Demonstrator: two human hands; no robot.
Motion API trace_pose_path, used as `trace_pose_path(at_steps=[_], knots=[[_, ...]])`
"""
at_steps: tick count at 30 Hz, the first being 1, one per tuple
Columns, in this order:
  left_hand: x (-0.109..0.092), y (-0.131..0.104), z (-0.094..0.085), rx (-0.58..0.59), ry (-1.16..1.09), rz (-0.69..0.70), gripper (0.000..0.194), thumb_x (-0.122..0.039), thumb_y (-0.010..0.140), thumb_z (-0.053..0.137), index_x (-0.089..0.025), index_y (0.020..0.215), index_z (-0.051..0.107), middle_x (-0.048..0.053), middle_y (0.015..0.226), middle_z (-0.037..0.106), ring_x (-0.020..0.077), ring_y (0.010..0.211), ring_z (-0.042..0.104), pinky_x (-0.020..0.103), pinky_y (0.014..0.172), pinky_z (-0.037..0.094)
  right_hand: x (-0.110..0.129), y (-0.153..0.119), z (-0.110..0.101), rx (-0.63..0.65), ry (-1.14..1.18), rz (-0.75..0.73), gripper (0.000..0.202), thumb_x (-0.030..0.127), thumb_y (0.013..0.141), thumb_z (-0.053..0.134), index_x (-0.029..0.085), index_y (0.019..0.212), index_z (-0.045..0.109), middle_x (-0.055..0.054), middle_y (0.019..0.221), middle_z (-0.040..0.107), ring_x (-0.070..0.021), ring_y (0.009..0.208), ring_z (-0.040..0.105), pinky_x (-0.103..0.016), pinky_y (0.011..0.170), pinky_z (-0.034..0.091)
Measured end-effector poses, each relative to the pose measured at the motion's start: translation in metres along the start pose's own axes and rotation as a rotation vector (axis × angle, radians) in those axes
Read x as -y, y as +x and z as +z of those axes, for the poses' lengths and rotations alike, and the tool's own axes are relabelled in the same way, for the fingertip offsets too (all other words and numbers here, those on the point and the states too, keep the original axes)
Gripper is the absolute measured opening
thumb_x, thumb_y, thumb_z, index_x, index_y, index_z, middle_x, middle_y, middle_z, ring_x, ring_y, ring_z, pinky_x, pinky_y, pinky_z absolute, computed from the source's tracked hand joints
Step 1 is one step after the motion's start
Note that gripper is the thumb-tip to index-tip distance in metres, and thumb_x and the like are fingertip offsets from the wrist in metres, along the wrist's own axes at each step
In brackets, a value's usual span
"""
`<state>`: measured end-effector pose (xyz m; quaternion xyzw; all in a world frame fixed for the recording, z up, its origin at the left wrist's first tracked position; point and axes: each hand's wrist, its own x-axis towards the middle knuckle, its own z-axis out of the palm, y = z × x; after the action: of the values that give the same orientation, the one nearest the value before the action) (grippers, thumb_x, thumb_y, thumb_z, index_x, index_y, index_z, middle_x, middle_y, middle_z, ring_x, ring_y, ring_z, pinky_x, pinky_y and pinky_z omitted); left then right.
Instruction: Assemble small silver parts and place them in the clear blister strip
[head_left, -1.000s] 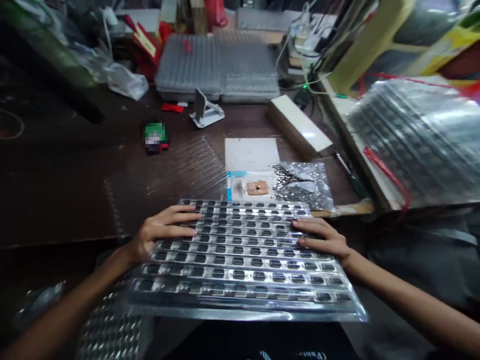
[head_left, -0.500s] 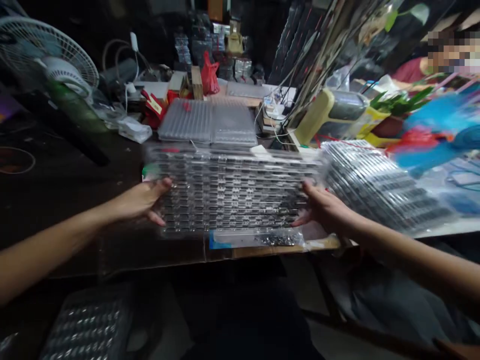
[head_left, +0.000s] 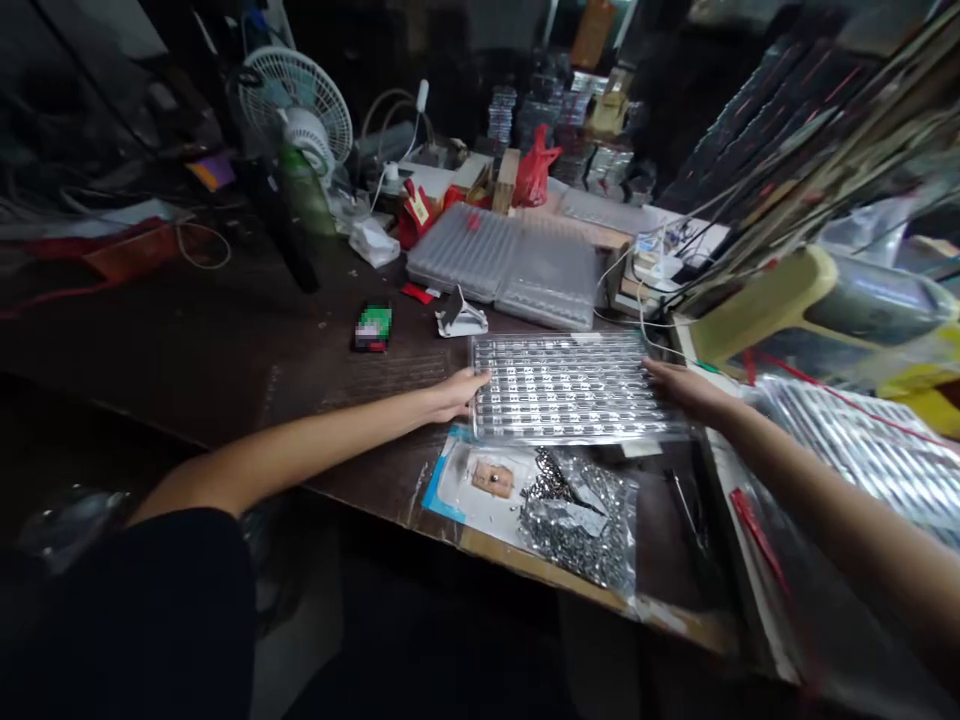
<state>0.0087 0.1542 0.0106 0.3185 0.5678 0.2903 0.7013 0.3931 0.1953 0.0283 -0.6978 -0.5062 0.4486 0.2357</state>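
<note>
Left fingers (head_left: 477, 380) and right fingers (head_left: 654, 370) pinch a tray (head_left: 570, 390)
White stand (head_left: 462, 318) at its ten o'clock, bag (head_left: 585, 525) at six.

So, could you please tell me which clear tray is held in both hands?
The tray just beyond the bag, gripped by left hand and right hand; neither touches the far trays or right stack.

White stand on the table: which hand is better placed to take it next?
Left hand, probably: it holds the tray at the end nearer the white stand; the right hand holds the opposite end. Both are occupied.
</note>
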Motion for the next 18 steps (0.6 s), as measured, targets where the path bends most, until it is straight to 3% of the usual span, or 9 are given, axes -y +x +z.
trace_pose_path(at_steps=[4,8,13,18], knots=[[0.002,-0.008,-0.014,-0.056,-0.041,0.018,0.009,-0.013,0.096,0.054,-0.018,0.089,0.051,-0.003,0.072,0.061,0.0078,0.06,0.057,0.028,0.073,0.056,0.004,0.02,0.017,-0.089,-0.011,-0.073,0.035,0.047,0.093,0.06,0.019,0.111,0.07,-0.008,0.097,0.076,-0.0185,0.077,0.07,-0.027,0.07,0.059],[0.004,-0.016,-0.021,-0.113,-0.067,0.044,0.012,-0.008,0.088,0.06,-0.018,0.088,0.053,-0.001,0.081,0.063,0.0104,0.07,0.059,0.038,0.086,0.056,0.009,0.03,0.028,-0.167,-0.066,-0.126,0.038,0.046,0.089,0.064,0.019,0.116,0.069,-0.01,0.106,0.076,-0.0243,0.092,0.071,-0.037,0.087,0.058],[0.001,-0.023,-0.008,-0.129,-0.11,0.066,0.013,-0.008,0.083,0.059,-0.019,0.085,0.052,-0.001,0.074,0.064,0.0143,0.067,0.062,0.036,0.077,0.056,0.016,0.031,0.031,-0.274,-0.146,-0.184,0.041,0.038,0.087,0.068,0.016,0.121,0.07,-0.014,0.135,0.067,-0.0332,0.13,0.058,-0.05,0.116,0.037],[-0.006,-0.026,-0.004,-0.148,-0.155,0.083,0.015,-0.009,0.077,0.064,-0.018,0.078,0.051,-0.003,0.062,0.058,0.0137,0.056,0.058,0.028,0.062,0.052,0.022,0.025,0.038,-0.288,-0.111,-0.208,0.046,0.035,0.087,0.068,0.012,0.126,0.068,-0.017,0.138,0.064,-0.0323,0.131,0.059,-0.046,0.115,0.038]])
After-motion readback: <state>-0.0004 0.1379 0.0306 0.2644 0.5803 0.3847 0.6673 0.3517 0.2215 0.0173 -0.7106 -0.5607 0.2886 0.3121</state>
